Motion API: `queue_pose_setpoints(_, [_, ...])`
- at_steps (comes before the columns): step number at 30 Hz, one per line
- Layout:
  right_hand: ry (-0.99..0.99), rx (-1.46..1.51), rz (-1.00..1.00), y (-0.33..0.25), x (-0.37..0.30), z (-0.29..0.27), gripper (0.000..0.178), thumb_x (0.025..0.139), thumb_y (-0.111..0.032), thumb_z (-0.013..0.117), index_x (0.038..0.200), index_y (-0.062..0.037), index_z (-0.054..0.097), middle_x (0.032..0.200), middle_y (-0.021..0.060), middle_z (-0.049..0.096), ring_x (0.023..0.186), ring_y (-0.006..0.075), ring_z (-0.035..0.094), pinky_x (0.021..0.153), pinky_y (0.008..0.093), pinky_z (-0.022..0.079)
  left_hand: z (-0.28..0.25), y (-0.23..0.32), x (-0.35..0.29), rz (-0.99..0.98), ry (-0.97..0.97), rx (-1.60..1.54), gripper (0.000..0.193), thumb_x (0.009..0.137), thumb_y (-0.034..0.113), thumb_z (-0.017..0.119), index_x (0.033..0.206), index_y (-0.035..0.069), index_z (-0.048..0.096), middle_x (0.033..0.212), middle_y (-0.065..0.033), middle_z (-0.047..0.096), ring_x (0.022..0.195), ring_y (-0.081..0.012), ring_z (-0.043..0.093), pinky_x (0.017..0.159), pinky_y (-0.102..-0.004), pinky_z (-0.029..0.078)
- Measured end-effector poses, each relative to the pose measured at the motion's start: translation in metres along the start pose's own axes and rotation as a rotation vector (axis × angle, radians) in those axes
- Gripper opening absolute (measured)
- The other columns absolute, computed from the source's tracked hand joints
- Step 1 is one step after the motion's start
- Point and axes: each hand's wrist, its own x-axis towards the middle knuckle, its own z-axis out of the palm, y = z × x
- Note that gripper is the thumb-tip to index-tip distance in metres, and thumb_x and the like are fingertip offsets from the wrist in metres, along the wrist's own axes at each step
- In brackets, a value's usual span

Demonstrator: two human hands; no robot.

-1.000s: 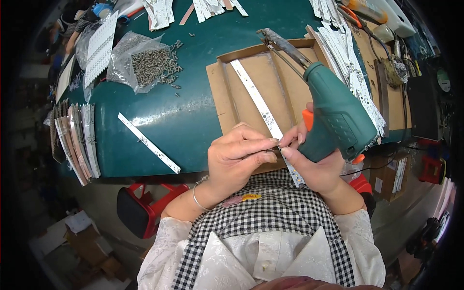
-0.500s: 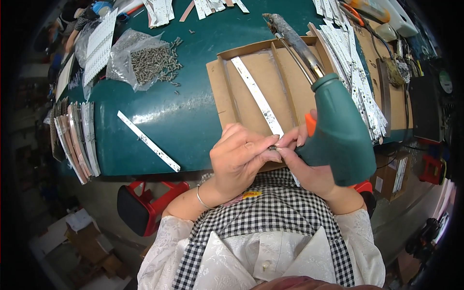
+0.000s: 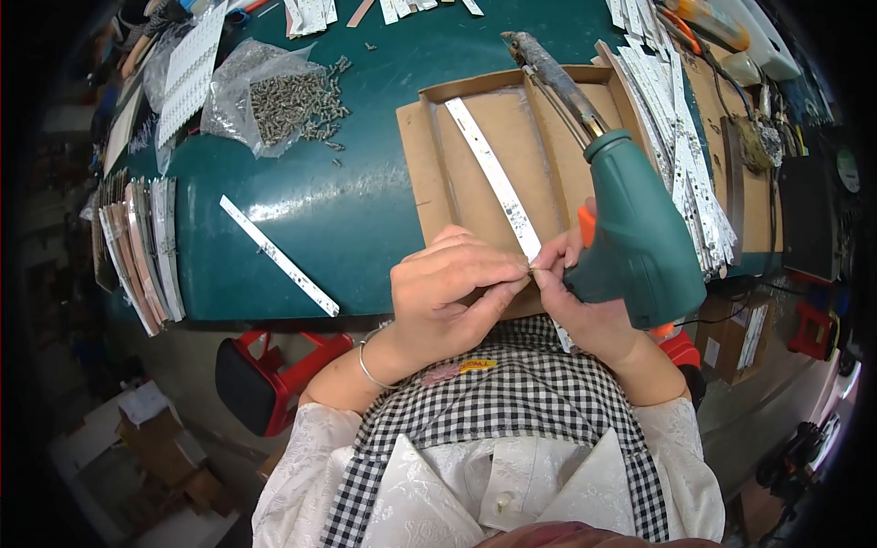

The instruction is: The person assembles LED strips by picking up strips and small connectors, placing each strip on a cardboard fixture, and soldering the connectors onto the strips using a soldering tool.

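My left hand [image 3: 448,279] is closed in a pinch, its thumb and fingertips meeting those of my right hand [image 3: 594,320]. A tiny metal part sits between the fingertips, mostly covered by them. My right hand also grips a green soldering gun [image 3: 644,219] with an orange trigger, its metal tip pointing away from me. A narrow white circuit board strip [image 3: 489,164] lies slanted in a shallow cardboard tray [image 3: 502,84]. Its near part passes under my fingers, and an end shows below them against my checked apron.
On the green table, a clear plastic bag [image 3: 228,96] spills small metal parts [image 3: 290,110]. Another white strip [image 3: 279,256] lies at left, near a standing stack of strips [image 3: 137,256]. More strips [image 3: 685,173] are piled right of the tray. A red-framed stool [image 3: 265,379] stands below.
The small dark metal part, plainly visible between my fingertips before, is now largely covered as they close together. Both hands and the soldering gun have shifted only slightly.
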Motion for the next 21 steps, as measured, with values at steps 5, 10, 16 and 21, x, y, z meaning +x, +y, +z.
queue_pose_setpoints(5, [0.037, 0.033, 0.018, 0.0, 0.007, 0.003, 0.076, 0.079, 0.018, 0.061, 0.143, -0.0026, 0.025, 0.093, 0.0042, 0.045, 0.089, 0.0147, 0.058, 0.076, 0.0268, 0.051, -0.002, -0.002, 0.003, 0.005, -0.021, 0.1, 0.021, 0.066, -0.005, 0.076, 0.084, 0.003, 0.07, 0.078, -0.0073, 0.07, 0.068, -0.0198, 0.068, 0.064, -0.0301, 0.048])
queue_pose_setpoints(10, [0.077, 0.048, 0.058, 0.006, 0.004, -0.002, 0.076, 0.079, 0.02, 0.059, 0.144, -0.0012, 0.027, 0.093, 0.0049, 0.046, 0.089, 0.0164, 0.059, 0.078, 0.029, 0.052, -0.006, -0.013, 0.012, -0.035, 0.001, 0.268, 0.02, 0.064, -0.003, 0.076, 0.08, 0.007, 0.071, 0.072, -0.0027, 0.068, 0.066, -0.0173, 0.065, 0.068, -0.0305, 0.043])
queue_pose_setpoints(16, [0.183, 0.239, 0.032, -0.001, 0.003, -0.017, 0.076, 0.077, 0.021, 0.058, 0.144, 0.0007, 0.028, 0.092, 0.0061, 0.046, 0.087, 0.0193, 0.06, 0.07, 0.028, 0.054, -0.003, -0.031, 0.015, -0.149, 0.012, 0.474, 0.014, 0.066, 0.004, 0.076, 0.078, 0.012, 0.072, 0.067, 0.0025, 0.064, 0.076, -0.0145, 0.061, 0.087, -0.0395, 0.033])
queue_pose_setpoints(21, [0.241, 0.3, 0.072, 0.001, -0.004, -0.021, 0.076, 0.077, 0.021, 0.058, 0.144, 0.0007, 0.028, 0.091, 0.0062, 0.045, 0.085, 0.0204, 0.061, 0.063, 0.0257, 0.053, -0.001, -0.034, 0.014, -0.136, -0.02, 0.556, 0.015, 0.067, 0.006, 0.077, 0.078, 0.013, 0.073, 0.067, 0.0034, 0.063, 0.077, -0.0143, 0.059, 0.088, -0.042, 0.031])
